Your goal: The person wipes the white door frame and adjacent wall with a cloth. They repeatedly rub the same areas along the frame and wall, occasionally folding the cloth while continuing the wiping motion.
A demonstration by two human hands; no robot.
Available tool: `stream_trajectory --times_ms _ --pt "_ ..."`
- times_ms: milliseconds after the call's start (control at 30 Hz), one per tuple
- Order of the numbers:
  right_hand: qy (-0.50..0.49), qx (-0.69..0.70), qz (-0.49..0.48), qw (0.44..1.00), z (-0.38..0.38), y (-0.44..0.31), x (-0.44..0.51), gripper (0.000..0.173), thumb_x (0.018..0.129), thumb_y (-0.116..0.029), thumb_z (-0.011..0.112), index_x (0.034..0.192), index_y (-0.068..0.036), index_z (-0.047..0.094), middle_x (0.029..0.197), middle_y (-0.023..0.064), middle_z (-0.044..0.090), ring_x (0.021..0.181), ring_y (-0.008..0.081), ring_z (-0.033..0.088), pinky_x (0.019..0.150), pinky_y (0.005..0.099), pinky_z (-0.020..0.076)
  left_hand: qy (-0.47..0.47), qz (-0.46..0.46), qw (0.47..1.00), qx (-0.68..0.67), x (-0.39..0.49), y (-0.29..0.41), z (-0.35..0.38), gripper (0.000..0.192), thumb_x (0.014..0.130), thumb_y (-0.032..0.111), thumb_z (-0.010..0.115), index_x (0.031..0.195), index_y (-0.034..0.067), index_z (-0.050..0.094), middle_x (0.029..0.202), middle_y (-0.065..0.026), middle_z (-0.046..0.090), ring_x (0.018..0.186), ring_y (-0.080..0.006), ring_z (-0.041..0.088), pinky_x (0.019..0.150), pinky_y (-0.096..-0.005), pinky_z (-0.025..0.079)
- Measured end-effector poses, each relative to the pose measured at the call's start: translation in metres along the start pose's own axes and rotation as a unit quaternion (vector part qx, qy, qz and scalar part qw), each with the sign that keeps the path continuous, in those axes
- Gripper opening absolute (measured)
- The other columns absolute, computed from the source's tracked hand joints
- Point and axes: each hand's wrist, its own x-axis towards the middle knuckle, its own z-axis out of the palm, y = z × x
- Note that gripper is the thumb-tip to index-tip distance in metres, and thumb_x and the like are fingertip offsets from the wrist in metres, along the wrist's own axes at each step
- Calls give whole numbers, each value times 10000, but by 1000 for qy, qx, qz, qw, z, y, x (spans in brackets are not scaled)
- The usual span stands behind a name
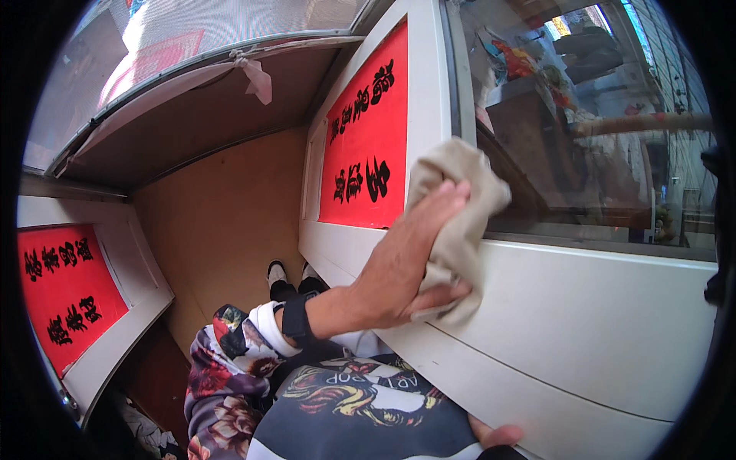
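My left hand (pixel 391 264) is wrapped over a crumpled beige cloth (pixel 460 230), with fingers on its upper part and thumb near its lower end. The cloth is blurred at its edges. It lies against the white frame (pixel 428 109), at the lower left corner of a glass pane (pixel 552 190). A dark band circles my left wrist. My right hand (pixel 499 436) shows only in part at the bottom edge, beside the lower white panel (pixel 563 328); most of it is hidden by my shirt and the picture's rim.
A red paper with black brush writing (pixel 365 132) is on the white frame. Another red paper (pixel 75 293) is on a white door leaf (pixel 144 270) at left. A mesh screen (pixel 230 23) with a tied white cloth strip (pixel 256 80) stands beyond the tan floor (pixel 218 201).
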Motion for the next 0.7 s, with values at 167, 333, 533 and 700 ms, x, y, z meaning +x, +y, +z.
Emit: stream_trajectory --times_ms 167,333,533,700 --pt "4 3 -1 1000 -1 0 -1 751 692 -286 514 1295 4 172 1260 293 271 1153 387 337 891 470 355 3 -21 998 62 19 14 -8 658 749 283 616 1262 16 303 1198 -169 422 1076 -345 416 897 -389 318" --pt "7 7 2 1000 2 -1 -2 755 690 -288 516 1295 4 170 1259 294 270 1154 388 335 891 471 354 15 4 1000 1 4 26 -4 607 744 262 631 1223 17 351 1182 -139 455 1065 -314 450 905 -387 321" --pt "13 10 1 1000 7 -2 -4 760 688 -290 518 1294 5 168 1258 296 270 1155 389 333 891 472 353 27 -20 999 10 15 -1 -14 546 712 240 680 1149 48 416 1069 -126 498 957 -295 484 807 -330 393" --pt "16 7 -2 1000 6 -3 -3 764 686 -292 520 1294 6 167 1256 297 270 1156 390 332 891 473 352 -8 -143 987 -79 37 -10 -31 422 748 260 658 1046 23 474 882 -100 556 816 -205 552 721 -290 437"
